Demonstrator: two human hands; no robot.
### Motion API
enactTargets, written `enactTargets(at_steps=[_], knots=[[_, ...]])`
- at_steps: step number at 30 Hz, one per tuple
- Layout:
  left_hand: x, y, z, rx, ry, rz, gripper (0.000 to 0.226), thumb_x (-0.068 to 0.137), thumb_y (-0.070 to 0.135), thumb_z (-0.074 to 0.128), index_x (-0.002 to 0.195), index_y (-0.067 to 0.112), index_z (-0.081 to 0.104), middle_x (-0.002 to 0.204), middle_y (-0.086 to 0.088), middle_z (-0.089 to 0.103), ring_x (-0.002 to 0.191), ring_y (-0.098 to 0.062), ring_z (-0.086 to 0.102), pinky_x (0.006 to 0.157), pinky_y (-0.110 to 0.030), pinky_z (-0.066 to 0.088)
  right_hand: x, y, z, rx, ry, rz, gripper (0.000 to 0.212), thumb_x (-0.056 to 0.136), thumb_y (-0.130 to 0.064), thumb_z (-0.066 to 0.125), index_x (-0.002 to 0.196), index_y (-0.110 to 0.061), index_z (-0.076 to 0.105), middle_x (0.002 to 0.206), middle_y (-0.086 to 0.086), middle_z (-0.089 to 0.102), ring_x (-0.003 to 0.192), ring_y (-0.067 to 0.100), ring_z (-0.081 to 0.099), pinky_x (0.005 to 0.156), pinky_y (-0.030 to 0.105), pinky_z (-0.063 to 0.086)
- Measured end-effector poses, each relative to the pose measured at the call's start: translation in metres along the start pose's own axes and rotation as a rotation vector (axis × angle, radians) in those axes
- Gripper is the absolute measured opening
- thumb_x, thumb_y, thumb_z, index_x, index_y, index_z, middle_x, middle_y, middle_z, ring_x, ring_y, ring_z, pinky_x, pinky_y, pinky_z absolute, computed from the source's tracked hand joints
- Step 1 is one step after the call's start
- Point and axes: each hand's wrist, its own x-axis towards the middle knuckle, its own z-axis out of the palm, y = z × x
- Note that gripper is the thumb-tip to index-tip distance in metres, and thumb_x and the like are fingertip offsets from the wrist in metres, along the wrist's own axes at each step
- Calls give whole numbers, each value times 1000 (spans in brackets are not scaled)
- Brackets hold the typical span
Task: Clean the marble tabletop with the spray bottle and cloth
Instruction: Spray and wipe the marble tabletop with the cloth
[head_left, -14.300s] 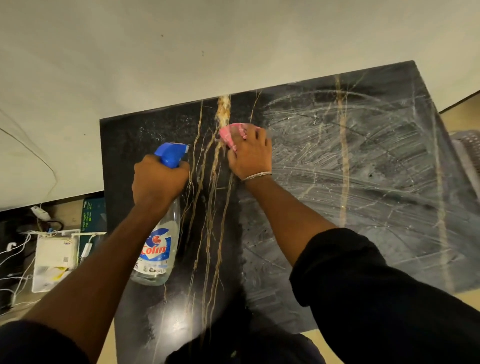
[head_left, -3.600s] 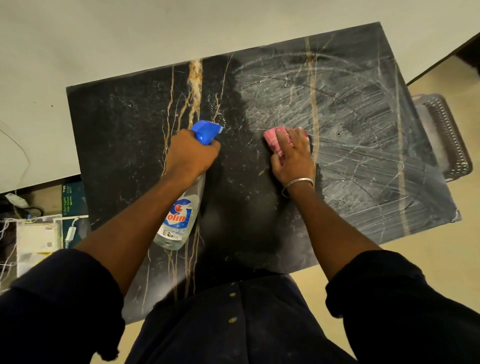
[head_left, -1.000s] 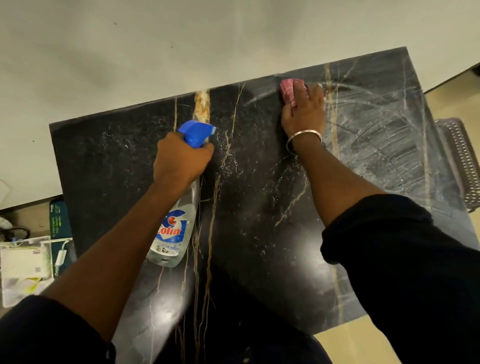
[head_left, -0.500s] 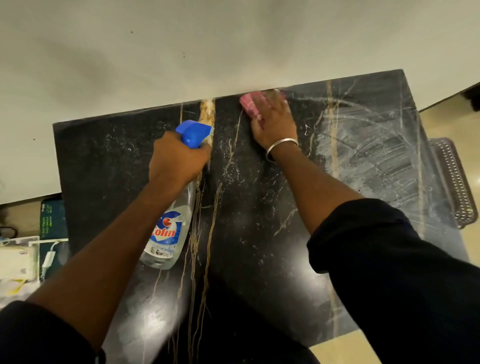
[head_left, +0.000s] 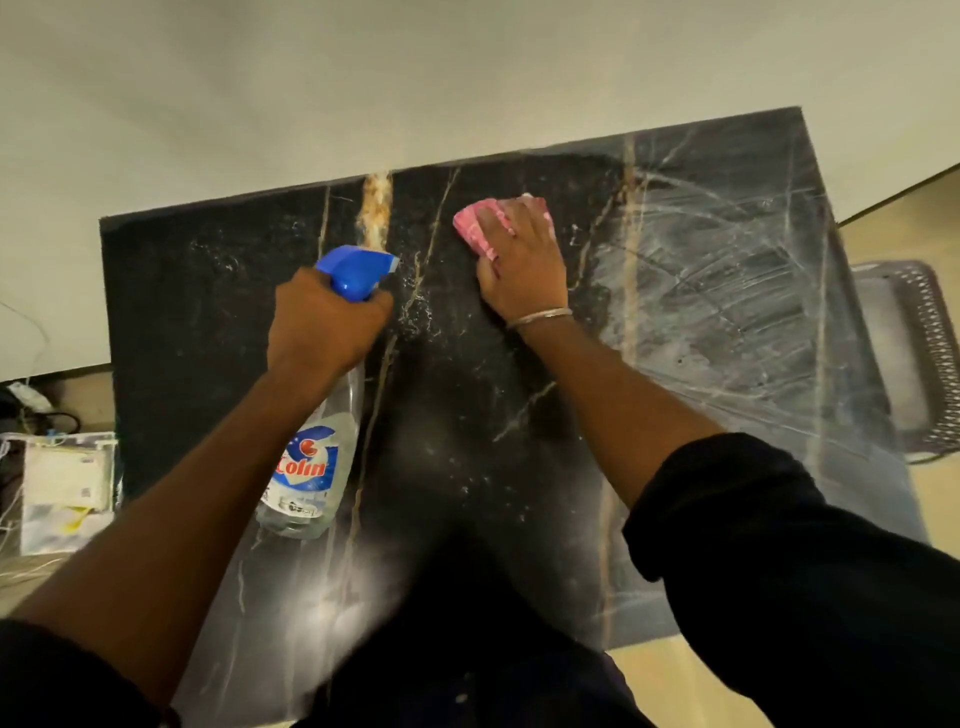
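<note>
Head view: right grip (head_left: 522, 265), flat on cloth (head_left: 475, 231), slid nearer; left grip (head_left: 324, 322) still clutches bottle (head_left: 306, 467)

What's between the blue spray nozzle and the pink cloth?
Between spray bottle and cloth, only bare marble tabletop with a thin gold vein, per the head view.

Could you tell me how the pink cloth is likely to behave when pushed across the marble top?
The pink cloth is bunched in folds under the right hand, so it is probably soft, floppy and light. The tabletop shows wet-looking streaks, so it likely glides easily there.
</note>
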Motion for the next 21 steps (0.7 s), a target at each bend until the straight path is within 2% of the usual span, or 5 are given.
enactTargets(at_steps=[3,10,15,18,21], knots=[[-9,22,22,-41,14,-19,30,84,20,67,112,10,59,86,-10,61,74,-15,59,75,-30,53,-10,44,-11,30,11,-107,59,86,-30,47,143,-12,49,145,16,48,141,39,35,120,52,25],[-33,59,58,0,93,-16,23,85,22,66,101,8,59,78,-9,56,63,-10,52,60,-18,43,-20,127,-38,77,90,289,57,91,-28,47,146,-14,46,148,18,44,141,40,34,121,47,21],[-43,76,67,2,38,9,17,84,23,67,95,12,59,78,-10,58,63,-12,53,61,-18,45,-34,103,-88,1253,173,632,39,97,-33,53,129,-13,61,107,7,67,100,24,65,88,39,54],[-45,88,73,28,15,28,26,79,33,74,90,13,61,71,-5,58,60,-12,54,59,-19,44,-65,96,-104,1917,-26,801,41,95,-29,54,129,-9,61,115,13,71,108,31,66,95,44,52],[-49,101,85,55,1,45,30,77,35,75,95,13,65,77,-3,63,65,-11,58,62,-18,48,-91,91,-99,2198,-49,741,42,87,-30,49,113,-4,71,113,17,71,107,34,67,101,47,51]])
